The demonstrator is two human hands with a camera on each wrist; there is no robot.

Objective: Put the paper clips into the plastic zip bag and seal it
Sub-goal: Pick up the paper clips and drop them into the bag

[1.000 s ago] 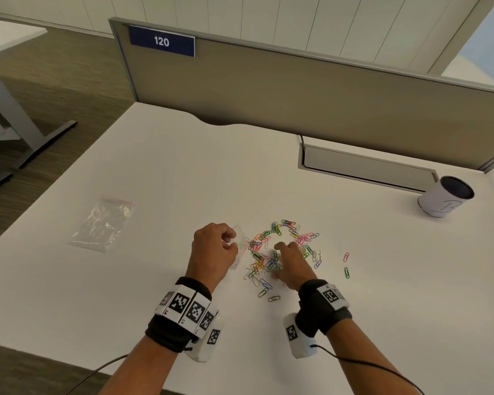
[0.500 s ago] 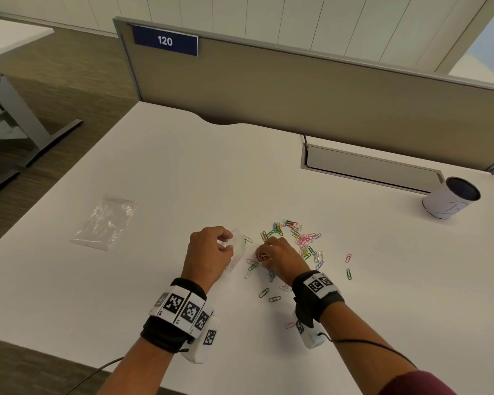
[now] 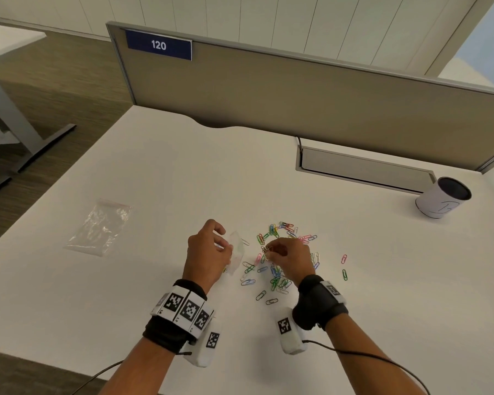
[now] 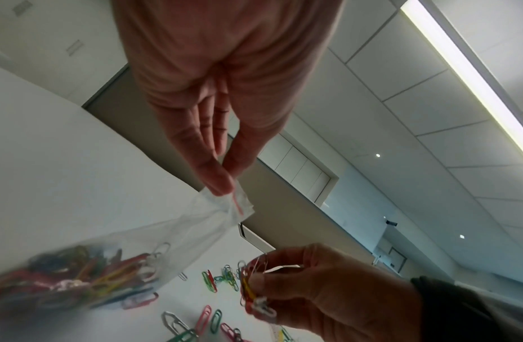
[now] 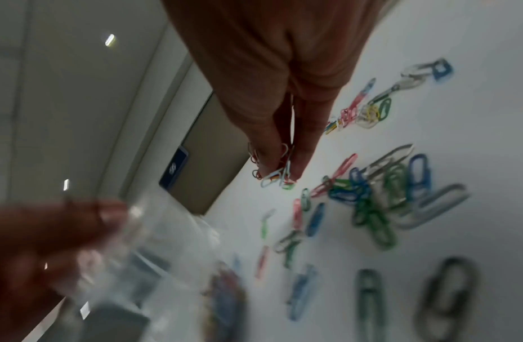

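My left hand (image 3: 211, 246) pinches the mouth of a small clear zip bag (image 3: 237, 252) with a red seal line, held just above the white desk (image 3: 183, 172). In the left wrist view the zip bag (image 4: 172, 238) hangs from my fingertips (image 4: 219, 185) and holds several coloured clips. My right hand (image 3: 285, 252) pinches a bunch of paper clips (image 3: 266, 250) just right of the bag's mouth. That bunch of paper clips (image 5: 276, 172) shows between finger and thumb in the right wrist view. Loose coloured clips (image 3: 280, 269) lie scattered under and around my right hand.
A second clear zip bag (image 3: 100, 226) lies flat on the desk to the left. A white cup (image 3: 442, 201) stands at the back right beside a cable tray (image 3: 362, 169). A tan partition (image 3: 297, 95) closes the far edge.
My right hand gathered clips from the pile, lifted and moved left toward the bag's mouth. My left hand raised the bag slightly.
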